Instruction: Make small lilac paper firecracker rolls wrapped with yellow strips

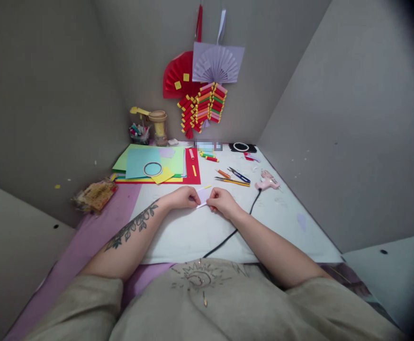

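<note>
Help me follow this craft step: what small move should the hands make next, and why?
Probably curl the near edge of the small pale paper over with the thumbs. The left hand and right hand pinch its two ends on the white sheet, and rolled tubes lie beyond.

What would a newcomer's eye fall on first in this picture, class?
First the wall at the back: a red fan and a lilac fan hang there above strings of bright paper rolls. Next, in the middle of the white table, the left hand and right hand pinch a small pale piece of paper between them. A stack of coloured paper lies beyond the left hand, a pink glue gun beyond the right.
</note>
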Demonstrator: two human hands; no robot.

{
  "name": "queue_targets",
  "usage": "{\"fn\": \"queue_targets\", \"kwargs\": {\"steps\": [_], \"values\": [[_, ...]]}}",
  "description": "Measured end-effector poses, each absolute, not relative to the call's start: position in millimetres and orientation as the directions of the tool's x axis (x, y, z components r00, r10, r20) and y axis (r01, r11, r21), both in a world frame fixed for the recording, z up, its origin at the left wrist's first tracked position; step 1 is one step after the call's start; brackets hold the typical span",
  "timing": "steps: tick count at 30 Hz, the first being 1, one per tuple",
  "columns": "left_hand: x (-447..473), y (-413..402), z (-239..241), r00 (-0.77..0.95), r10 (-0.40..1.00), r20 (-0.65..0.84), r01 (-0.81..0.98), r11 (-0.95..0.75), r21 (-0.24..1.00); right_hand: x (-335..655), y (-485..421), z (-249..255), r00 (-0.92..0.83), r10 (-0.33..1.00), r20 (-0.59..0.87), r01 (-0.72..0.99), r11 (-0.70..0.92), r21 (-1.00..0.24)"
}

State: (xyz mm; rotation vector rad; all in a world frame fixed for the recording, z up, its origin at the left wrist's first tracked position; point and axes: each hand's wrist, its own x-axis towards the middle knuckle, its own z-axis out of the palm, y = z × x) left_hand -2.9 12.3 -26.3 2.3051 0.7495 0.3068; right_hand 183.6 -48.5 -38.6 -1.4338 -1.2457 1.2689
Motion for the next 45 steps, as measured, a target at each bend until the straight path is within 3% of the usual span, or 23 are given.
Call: {"fn": "queue_targets", "kwargs": {"steps": [15,20,23,29,45], "values": [[-2.8,7.7,-21.0,0.809,0.588,0.002,0.448,-0.619,0.645,183.0,-48.4,-41.6,0.003,0.990,-0.144,0.199,-0.142,-0.970],[0.7,3.3,-19.6,0.787,0.616,0.020,0.475,-0.628,0.616,184.5,-50.1,-39.5,-0.015,0.993,-0.117,0.293,-0.108,-0.950],[1.0,1.9,-19.3,0.779,0.626,0.027,0.494,-0.639,0.589,187.1,-50.5,-35.2,-0.008,0.998,-0.059,0.458,-0.049,-0.888],[0.9,1.0,-19.9,0.776,0.629,0.042,0.505,-0.660,0.557,192.8,-46.4,-31.9,-0.051,0.976,0.210,0.764,0.173,-0.622],[-0.1,-0.6,-16.9,0.787,0.617,0.024,0.508,-0.670,0.541,192.8,-44.1,-36.2,-0.102,0.983,0.155,0.844,0.168,-0.509]]}}
